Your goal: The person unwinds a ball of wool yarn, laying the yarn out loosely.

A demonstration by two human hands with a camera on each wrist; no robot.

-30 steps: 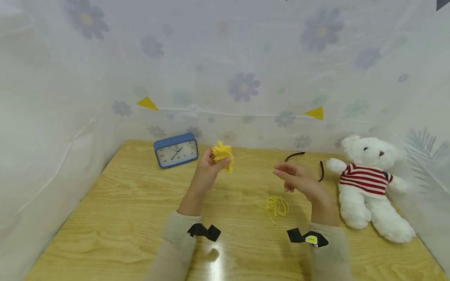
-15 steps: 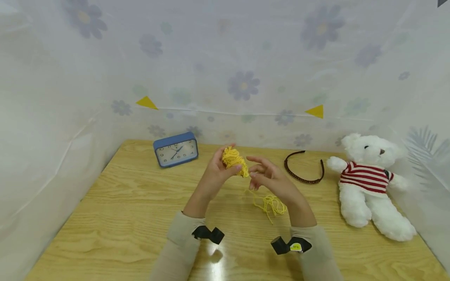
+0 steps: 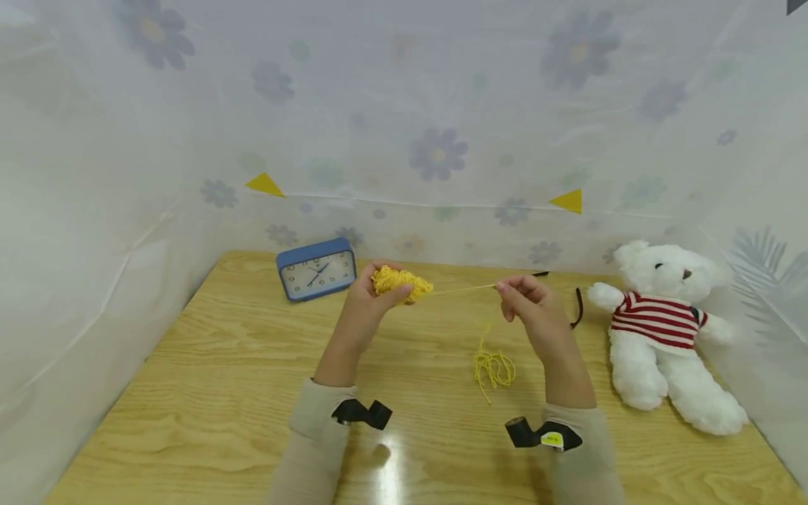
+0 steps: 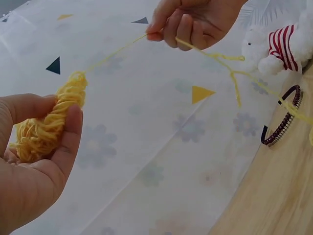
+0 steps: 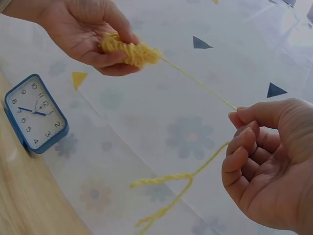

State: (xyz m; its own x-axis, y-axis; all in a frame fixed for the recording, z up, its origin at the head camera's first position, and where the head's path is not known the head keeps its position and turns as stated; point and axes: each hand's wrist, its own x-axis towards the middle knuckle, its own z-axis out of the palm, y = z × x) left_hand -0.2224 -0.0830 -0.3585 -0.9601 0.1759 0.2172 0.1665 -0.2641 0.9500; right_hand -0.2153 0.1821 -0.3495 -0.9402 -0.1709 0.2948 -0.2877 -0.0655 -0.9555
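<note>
A small bundle of yellow yarn point(image 3: 399, 282) sits between the thumb and fingers of my left hand point(image 3: 370, 303), raised above the table. From its right end a single strand point(image 3: 466, 289) runs taut to my right hand point(image 3: 536, 312), whose thumb and forefinger pinch it. In the right wrist view the remaining fingers of that hand are curled, and a slack yellow tail point(image 5: 200, 169) hangs below them. On the table under the hands lies a loose tangle of the same yarn point(image 3: 495, 368).
At the back left stands a blue clock point(image 3: 317, 271). A dark beaded headband point(image 4: 286, 120) lies behind my right hand, partly hidden in the head view. A white teddy bear point(image 3: 656, 319) in a striped shirt sits at the right, by the curtain point(image 3: 404, 105).
My right hand came in to the yarn bundle, then drew away to the right with a strand, which is now stretched between the hands. The left hand shifted right, then back left.
</note>
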